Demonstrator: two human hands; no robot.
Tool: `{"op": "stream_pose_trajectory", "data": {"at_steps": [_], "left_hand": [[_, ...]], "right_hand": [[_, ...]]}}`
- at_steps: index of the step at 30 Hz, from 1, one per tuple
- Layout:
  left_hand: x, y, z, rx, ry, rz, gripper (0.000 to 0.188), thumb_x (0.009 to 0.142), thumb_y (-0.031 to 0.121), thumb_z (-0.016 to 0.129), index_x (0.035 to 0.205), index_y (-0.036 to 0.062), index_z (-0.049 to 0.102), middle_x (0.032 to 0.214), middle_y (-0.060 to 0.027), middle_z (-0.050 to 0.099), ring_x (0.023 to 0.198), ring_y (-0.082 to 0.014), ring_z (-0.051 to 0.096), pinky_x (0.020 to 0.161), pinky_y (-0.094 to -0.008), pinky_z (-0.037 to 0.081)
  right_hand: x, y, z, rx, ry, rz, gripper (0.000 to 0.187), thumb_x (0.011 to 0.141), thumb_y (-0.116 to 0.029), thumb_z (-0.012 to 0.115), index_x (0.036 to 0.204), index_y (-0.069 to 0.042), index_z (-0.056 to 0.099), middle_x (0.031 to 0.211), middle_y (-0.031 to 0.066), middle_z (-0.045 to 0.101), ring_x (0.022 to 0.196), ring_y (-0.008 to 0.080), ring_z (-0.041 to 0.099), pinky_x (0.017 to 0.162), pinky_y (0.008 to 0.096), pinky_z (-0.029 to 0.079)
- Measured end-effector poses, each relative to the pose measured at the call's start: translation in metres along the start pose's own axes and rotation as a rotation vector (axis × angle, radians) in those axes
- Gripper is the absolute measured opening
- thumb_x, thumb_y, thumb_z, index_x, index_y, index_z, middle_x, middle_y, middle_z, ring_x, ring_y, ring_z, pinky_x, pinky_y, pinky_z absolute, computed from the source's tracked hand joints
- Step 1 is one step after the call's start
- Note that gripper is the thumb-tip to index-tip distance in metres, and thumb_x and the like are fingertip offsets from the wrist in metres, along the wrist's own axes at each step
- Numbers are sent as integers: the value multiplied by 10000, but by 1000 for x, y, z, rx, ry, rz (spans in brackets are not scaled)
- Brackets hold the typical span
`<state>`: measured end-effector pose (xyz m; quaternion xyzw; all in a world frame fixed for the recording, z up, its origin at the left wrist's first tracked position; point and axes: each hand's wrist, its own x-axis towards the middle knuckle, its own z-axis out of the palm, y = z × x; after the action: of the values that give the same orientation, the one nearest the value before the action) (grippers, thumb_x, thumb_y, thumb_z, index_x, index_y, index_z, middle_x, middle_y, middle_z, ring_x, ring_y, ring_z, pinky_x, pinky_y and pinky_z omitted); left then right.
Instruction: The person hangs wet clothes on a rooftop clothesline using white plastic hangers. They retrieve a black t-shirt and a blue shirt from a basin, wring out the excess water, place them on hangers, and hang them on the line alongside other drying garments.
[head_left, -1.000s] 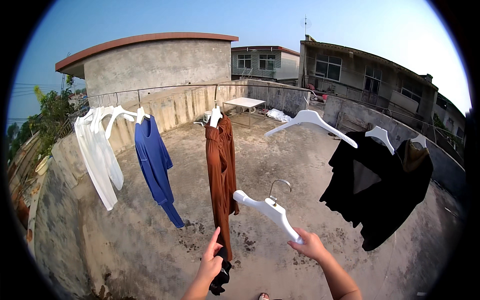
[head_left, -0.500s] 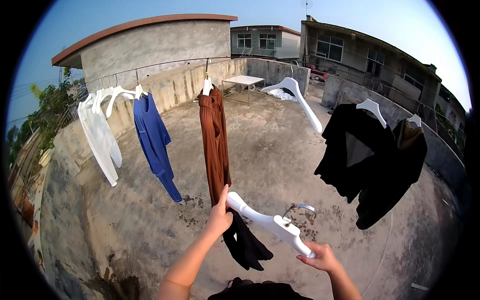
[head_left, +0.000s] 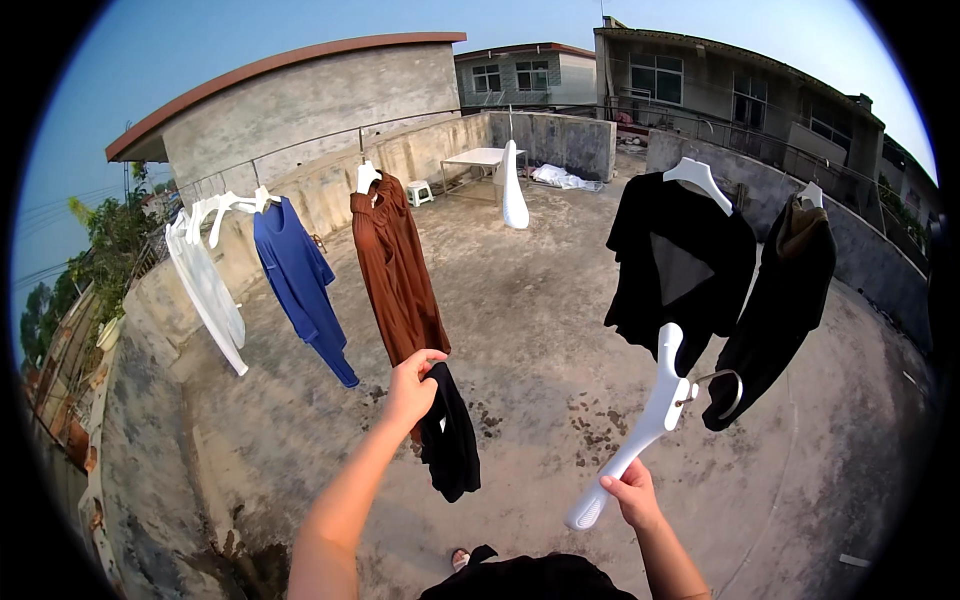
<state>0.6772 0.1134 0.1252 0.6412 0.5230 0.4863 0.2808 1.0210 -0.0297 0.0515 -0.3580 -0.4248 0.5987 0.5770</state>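
In my right hand (head_left: 636, 490), the fingers close around one arm of a white clothes hanger (head_left: 640, 432) with a metal hook. The hanger stands tilted, its other arm pointing up in front of a hanging black top (head_left: 635, 265). My left hand (head_left: 406, 395) is closed, thumb and fingertips pinching a black garment (head_left: 456, 445) that dangles crumpled below it; a small white patch shows on the cloth. Just beyond my left fingers hangs the lower end of a brown garment (head_left: 398, 270) on a white hanger.
A blue long-sleeved top (head_left: 300, 275) and white garment (head_left: 208, 285) hang at left, a dark jacket (head_left: 785, 290) at right. One bare hanger (head_left: 513, 190) hangs ahead. Behind stand a table (head_left: 485, 157), a white stool (head_left: 419, 192) and a concrete wall (head_left: 560, 142).
My left hand has let go of the hanger's end and moved left with the black garment. My right hand keeps the hanger, which has swung upright and to the right. The bare hanging hanger has turned edge-on.
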Motion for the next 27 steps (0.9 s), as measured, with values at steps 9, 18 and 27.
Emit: {"op": "stream_pose_trajectory", "data": {"at_steps": [9,18,27], "left_hand": [[-6,44,33,574,-27,-69,248,701,-24,512,900,-2,659,824,-201,654,796,-343,635,726,-394,490],[-26,42,104,756,-324,-240,183,721,86,563,864,-7,629,925,-216,648,923,-374,618,801,-450,495],[-40,97,137,650,-351,262,203,705,98,579,829,-45,651,962,-205,605,929,-358,580,852,-434,456]], "right_hand": [[50,50,40,99,180,-13,232,782,-102,752,946,37,663,892,102,670,787,164,642,635,299,576],[79,105,80,87,203,79,202,837,-115,701,971,32,663,895,80,674,774,130,628,682,255,541],[98,90,67,-211,158,-94,206,849,-67,575,673,36,598,651,16,610,610,54,513,518,244,400]]}}
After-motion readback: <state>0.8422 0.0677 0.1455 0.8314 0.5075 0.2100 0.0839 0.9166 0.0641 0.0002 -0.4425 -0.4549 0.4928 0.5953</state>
